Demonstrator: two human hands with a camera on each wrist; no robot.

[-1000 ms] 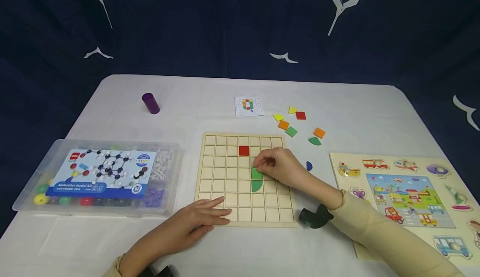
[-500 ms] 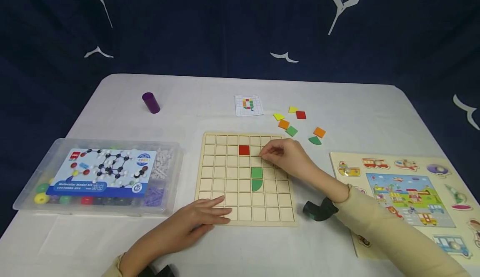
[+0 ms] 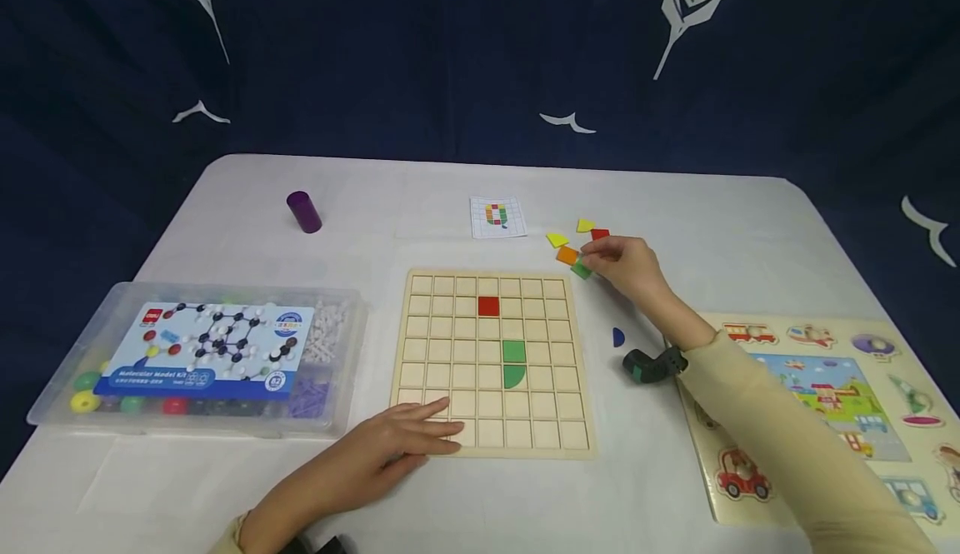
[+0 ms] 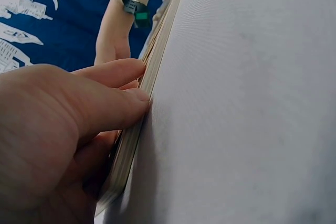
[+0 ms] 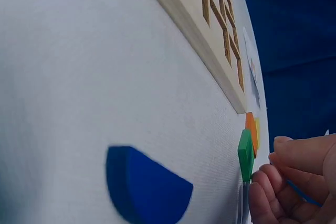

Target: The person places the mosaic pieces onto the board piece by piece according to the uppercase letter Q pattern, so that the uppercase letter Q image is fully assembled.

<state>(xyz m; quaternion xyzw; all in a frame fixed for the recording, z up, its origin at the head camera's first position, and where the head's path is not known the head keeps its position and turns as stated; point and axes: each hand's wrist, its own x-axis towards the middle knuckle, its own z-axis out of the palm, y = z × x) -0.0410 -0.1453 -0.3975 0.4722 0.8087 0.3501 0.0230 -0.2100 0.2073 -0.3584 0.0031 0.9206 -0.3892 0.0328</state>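
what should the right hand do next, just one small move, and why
Probably pinch the loose green square: the right hand has its fingertips right beside it, with no piece visible between them. Many cells on the grid board are bare, and the left hand rests on its near left corner, so could steady it.

Free lane along the far edge of the tabletop (image 3: 405,179), behind card (image 3: 498,218) and tiles (image 3: 567,256); a kit box (image 3: 202,358) blocks the left edge, a picture board (image 3: 883,375) the right.
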